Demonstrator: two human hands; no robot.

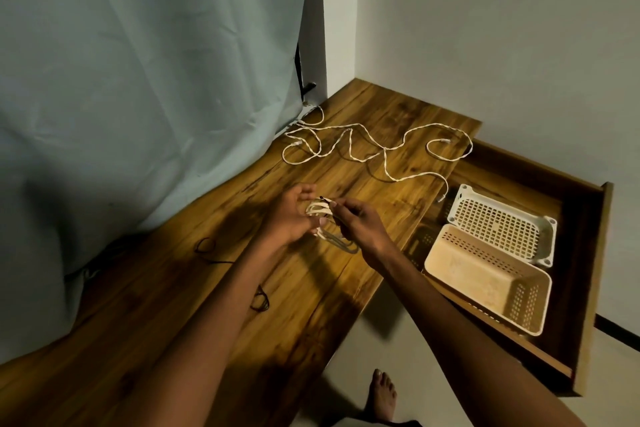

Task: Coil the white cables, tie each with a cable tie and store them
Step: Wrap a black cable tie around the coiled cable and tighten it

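Mid-tabletop (pixel 207 288): left hand (pixel 289 218) grips coiled white cable (pixel 320 215), loops partly hidden by fingers. Right hand (pixel 360 224) pinches thin dark cable tie (pixel 327 199) at coil; tie barely discernible. Loose white cable (pixel 367 146) sprawls toward far edge, one end hanging over drawer (pixel 588 253).

Two white cables (pixel 377 149) (pixel 320 215), two baskets (pixel 502 222) (pixel 485 279), two hands (pixel 289 217) (pixel 360 222)

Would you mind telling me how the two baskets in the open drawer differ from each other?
The white basket sits farther back in the drawer, the beige basket nearer the person. The white basket has a grid of square holes across its bottom, while the beige basket's bottom is mostly solid, with slots along its walls. The beige basket looks deeper. Both are perforated, rectangular and hold nothing visible.
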